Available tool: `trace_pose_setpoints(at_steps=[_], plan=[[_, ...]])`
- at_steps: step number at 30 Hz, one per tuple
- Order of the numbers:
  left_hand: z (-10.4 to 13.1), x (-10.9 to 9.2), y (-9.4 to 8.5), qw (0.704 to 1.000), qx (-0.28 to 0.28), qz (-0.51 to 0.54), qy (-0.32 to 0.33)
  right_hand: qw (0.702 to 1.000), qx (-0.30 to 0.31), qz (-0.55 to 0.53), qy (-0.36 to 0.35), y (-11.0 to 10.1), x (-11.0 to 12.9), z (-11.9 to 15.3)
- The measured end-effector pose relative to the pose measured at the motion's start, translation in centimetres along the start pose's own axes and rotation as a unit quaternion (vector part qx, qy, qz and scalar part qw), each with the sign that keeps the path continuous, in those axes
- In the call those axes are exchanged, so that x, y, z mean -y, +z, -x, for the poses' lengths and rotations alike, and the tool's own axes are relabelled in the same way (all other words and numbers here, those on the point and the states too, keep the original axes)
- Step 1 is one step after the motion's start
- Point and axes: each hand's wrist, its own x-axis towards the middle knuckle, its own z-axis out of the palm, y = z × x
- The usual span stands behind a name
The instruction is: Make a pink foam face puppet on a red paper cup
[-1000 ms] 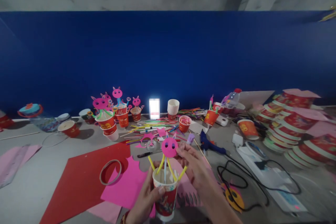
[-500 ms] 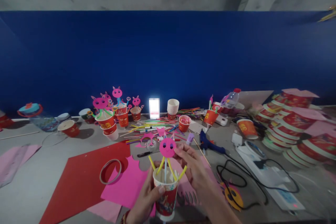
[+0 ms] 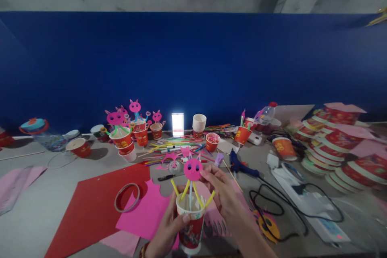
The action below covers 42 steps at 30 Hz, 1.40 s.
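Note:
A red paper cup (image 3: 193,231) with a white rim is held upright near the table's front edge, my left hand (image 3: 169,225) wrapped round its left side. From the cup rises a pale stick carrying a pink paper animal face (image 3: 192,169) with ears, dark eyes and a drawn mouth. Yellow pipe cleaners (image 3: 198,194) spread from below the face, their ends bent out over the rim. My right hand (image 3: 222,185) pinches the right edge of the face between thumb and fingers. The stick's lower end pokes out under the cup.
Red card (image 3: 93,205), a tape ring (image 3: 127,197) and pink sheets (image 3: 148,213) lie on the left. On the right are a glue gun (image 3: 242,165), cables, a power strip (image 3: 311,205) and stacked paper cups (image 3: 329,141). Finished-looking face cups (image 3: 121,141) stand behind.

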Motion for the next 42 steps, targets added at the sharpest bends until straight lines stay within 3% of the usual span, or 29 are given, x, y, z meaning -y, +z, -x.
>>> trace_pose_setpoints(at_steps=[37, 42], plan=[[0.43, 0.02, 0.05, 1.000, -0.018, -0.006, 0.006, 0.999, 0.003, 0.041, -0.033, 0.18, 0.21, 0.31], [0.57, -0.16, 0.28, 1.000, -0.006, -0.011, 0.000, 0.999, 0.008, 0.031, -0.012, 0.22, 0.31, 0.57]])
